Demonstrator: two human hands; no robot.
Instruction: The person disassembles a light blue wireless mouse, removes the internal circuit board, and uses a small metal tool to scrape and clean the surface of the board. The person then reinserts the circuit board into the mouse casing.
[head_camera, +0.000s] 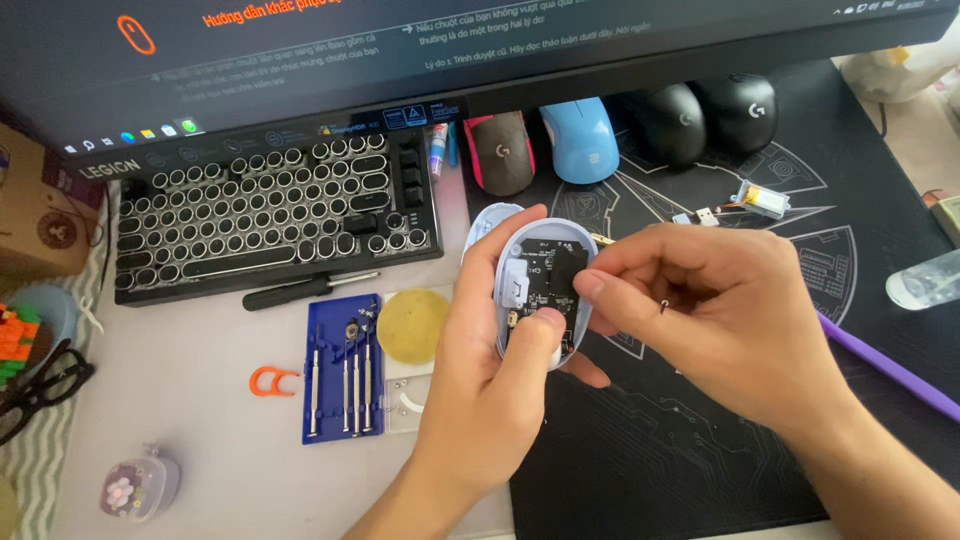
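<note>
Both hands around opened mouse (540, 290); left hand (480, 390) beneath

The desk was evenly and fairly brightly lit by soft daylight that seemed to come from the upper right, where the pale surface beside the bottle (925, 281) washed out almost white. My hands cast only faint, soft-edged shadows onto the dark mat (700, 450). The monitor (300, 70) glowed dimly, its text legible but slightly smeared. Focus was sharp through the middle of the frame; the glasses (40, 385) at the left edge looked softer. The keyboard (270, 215) bowed a little from wide-angle distortion. Keycaps carried small glints.
</note>
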